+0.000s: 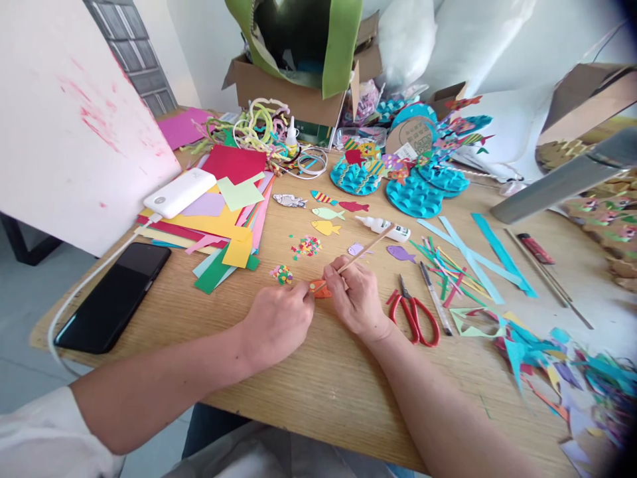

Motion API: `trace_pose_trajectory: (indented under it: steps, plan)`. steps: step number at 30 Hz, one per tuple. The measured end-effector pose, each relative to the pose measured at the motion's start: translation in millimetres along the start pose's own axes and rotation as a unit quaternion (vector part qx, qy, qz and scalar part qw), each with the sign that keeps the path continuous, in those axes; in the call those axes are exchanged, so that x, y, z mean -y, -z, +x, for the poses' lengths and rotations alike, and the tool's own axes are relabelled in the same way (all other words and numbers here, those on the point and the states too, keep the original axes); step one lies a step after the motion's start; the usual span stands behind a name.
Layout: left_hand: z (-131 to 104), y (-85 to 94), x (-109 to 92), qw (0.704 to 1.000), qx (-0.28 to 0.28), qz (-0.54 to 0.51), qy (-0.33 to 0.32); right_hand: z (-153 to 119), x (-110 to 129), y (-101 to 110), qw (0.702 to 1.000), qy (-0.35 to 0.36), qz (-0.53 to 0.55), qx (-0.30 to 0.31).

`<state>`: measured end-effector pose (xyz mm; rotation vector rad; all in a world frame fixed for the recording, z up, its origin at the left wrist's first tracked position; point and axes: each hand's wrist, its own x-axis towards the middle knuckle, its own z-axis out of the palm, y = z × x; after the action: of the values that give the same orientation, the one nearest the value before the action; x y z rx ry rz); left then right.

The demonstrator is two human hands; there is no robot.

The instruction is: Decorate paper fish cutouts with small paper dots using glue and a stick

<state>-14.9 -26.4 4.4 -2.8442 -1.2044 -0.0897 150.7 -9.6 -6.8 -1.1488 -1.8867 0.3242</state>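
Observation:
An orange paper fish point(321, 289) lies on the table between my hands. My left hand point(280, 320) is closed, its fingertips pinching the fish's left end. In my right hand point(357, 297) a thin wooden stick point(369, 245) is gripped like a pen, its lower tip over the fish. Small paper confetti dots point(282, 274) and a looser pile of confetti point(307, 247) lie just beyond my left hand. Behind my right hand are a white glue bottle point(391, 229) on its side, a purple paper fish point(401, 253) and a yellow paper fish point(326, 227).
Red-handled scissors point(414, 315) and a pen point(435, 299) lie right of my right hand. Paper scraps point(567, 378) cover the right side. At left are a black phone point(114, 299), a white power bank point(179, 192) and coloured paper sheets point(233, 162). Blue egg-carton bases point(415, 192) stand behind.

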Motion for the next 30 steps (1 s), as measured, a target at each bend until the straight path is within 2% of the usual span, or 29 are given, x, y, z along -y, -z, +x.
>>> trace_pose_trajectory:
  steps: [9, 16, 23, 30]
  plan:
    - [1.9, -1.1, 0.2, 1.0, 0.024, 0.01, -0.015, -0.5, -1.2, -1.4, 1.0, -0.003, 0.018, -0.005]
    - [2.4, -2.3, -1.6, 0.999, 0.017, 0.021, -0.025, -2.6, -5.4, -0.9, 0.999, -0.024, 0.025, -0.041]
    - [1.6, -2.6, -0.9, 0.999, 0.005, 0.018, -0.03, -1.0, -2.1, -1.3, 1.0, -0.008, 0.013, -0.013]
    - [-0.6, 1.4, -3.8, 0.999, 0.004, 0.025, -0.03, -1.3, -2.8, -1.4, 1.0, -0.021, 0.013, -0.015]
